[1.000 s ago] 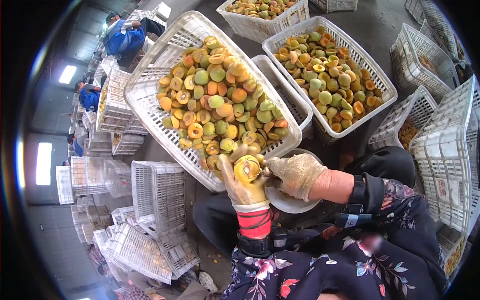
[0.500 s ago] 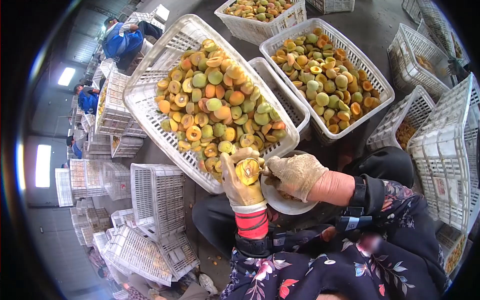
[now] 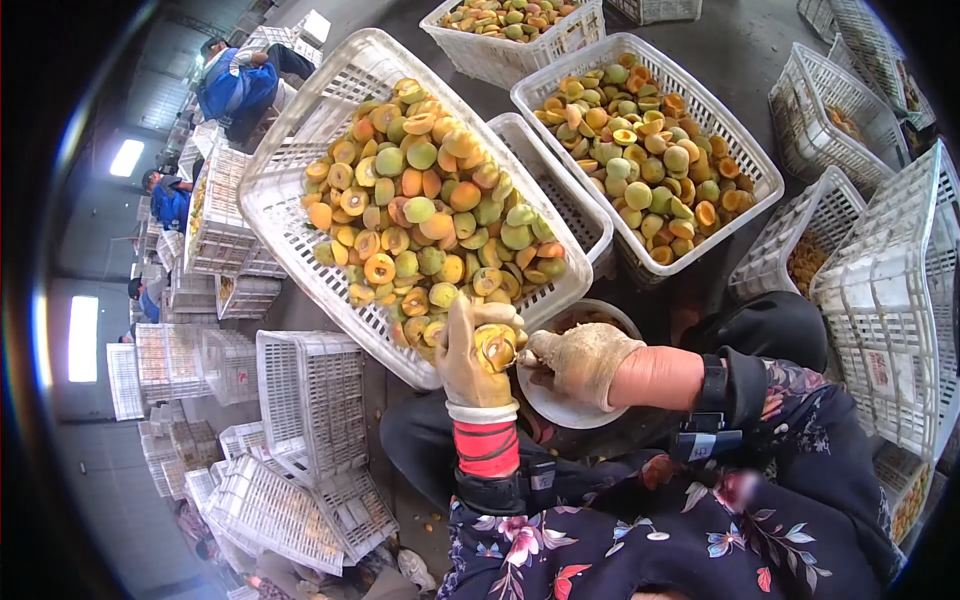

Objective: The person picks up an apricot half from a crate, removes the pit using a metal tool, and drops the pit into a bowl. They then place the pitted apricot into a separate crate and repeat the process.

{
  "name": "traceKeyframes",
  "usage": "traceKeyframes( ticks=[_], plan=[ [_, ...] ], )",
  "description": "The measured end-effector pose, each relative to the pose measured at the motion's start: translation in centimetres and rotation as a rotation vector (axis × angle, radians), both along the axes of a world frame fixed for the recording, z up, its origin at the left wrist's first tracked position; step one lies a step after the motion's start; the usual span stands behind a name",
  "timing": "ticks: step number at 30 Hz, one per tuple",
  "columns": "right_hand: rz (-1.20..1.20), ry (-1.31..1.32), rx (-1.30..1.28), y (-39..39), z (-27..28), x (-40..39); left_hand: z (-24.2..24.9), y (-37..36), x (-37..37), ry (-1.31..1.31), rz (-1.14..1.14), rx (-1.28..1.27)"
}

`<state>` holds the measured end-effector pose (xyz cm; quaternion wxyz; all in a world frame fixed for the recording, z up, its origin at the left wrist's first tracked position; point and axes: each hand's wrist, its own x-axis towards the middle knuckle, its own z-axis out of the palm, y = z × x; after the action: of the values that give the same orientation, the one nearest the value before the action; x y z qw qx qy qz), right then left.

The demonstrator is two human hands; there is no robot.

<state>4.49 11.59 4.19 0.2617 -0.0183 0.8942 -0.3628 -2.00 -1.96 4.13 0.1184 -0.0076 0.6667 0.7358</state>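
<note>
My left hand (image 3: 468, 358), in a worn glove, holds a halved yellow-orange fruit (image 3: 494, 347) with its cut face up, just at the near rim of a tilted white crate (image 3: 290, 230) full of halved fruit. My right hand (image 3: 580, 362), also gloved, is closed around a small tool whose tip touches the fruit's hollow; the tool itself is mostly hidden. Both hands sit above a white bowl (image 3: 560, 408) on my lap.
A second crate of fruit halves (image 3: 745, 170) stands behind on the right, a third (image 3: 500, 50) at the top. Empty white crates (image 3: 310, 400) are stacked left and right (image 3: 890, 300). People in blue (image 3: 235, 80) work at the far left.
My left hand has turned and lifted the fruit slightly toward the crate rim, showing more of its back. The right hand stays against the fruit. The view shifted a little.
</note>
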Motion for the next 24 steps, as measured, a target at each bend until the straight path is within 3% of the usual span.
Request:
traceKeyframes(
  ticks=[1,3,4,6,8,10,11,12,14,15,16,18,20,22,23,24],
  plan=[
    [0.000,-0.004,-0.002,-0.1,-0.8,0.0,-0.1,0.1,-0.4,-0.059,0.007,0.039],
    [0.020,0.051,-0.322,-0.4,-2.1,-0.3,0.0,-0.3,-0.8,-0.062,-0.030,0.065],
    [0.021,0.053,-0.323,-0.1,-1.9,-0.4,0.1,-0.5,-1.0,-0.062,-0.065,0.093],
    [0.063,-0.149,-0.486,0.7,-1.0,-0.7,0.2,-0.6,-1.1,-0.064,-0.106,0.135],
    [0.059,-0.090,-0.396,0.1,-1.4,-0.6,0.6,-0.3,-1.0,0.048,-0.168,0.010],
    [-0.020,-0.035,-0.026,-0.4,-1.7,-0.3,-0.5,-0.5,-1.5,0.010,-0.152,-0.025],
    [-0.036,0.146,-0.119,-0.8,-4.2,0.2,-0.2,-0.4,-1.4,-0.030,-0.140,-0.076],
    [-0.040,0.145,-0.121,-1.2,-5.9,0.1,0.1,-0.2,-1.4,-0.065,-0.129,-0.125],
    [0.071,0.392,-0.693,-1.4,-7.7,-0.2,0.2,-0.1,-1.0,-0.116,-0.099,-0.032],
    [0.158,-0.140,-0.725,0.3,-4.6,-0.4,0.1,-0.2,-0.7,-0.120,-0.143,0.121],
    [0.164,-0.143,-0.726,1.1,-3.1,-0.6,0.1,-0.3,-0.4,-0.123,-0.187,0.273],
    [-0.064,-0.624,-0.906,1.9,-1.6,-0.7,-0.2,-0.3,-0.1,-0.019,-0.203,0.195],
    [-0.039,-0.589,-0.839,1.5,-2.0,-0.9,-0.3,-0.2,0.0,0.077,-0.168,0.086],
    [0.175,0.488,-0.447,0.2,-2.2,-0.6,0.2,-0.2,0.2,0.054,-0.160,0.095],
    [0.108,0.288,-0.224,0.4,-1.9,0.1,-0.1,0.0,0.3,0.018,-0.113,0.153],
    [0.111,0.287,-0.225,0.5,-2.0,0.0,-0.3,0.1,0.4,-0.021,-0.071,0.209]
  ],
)
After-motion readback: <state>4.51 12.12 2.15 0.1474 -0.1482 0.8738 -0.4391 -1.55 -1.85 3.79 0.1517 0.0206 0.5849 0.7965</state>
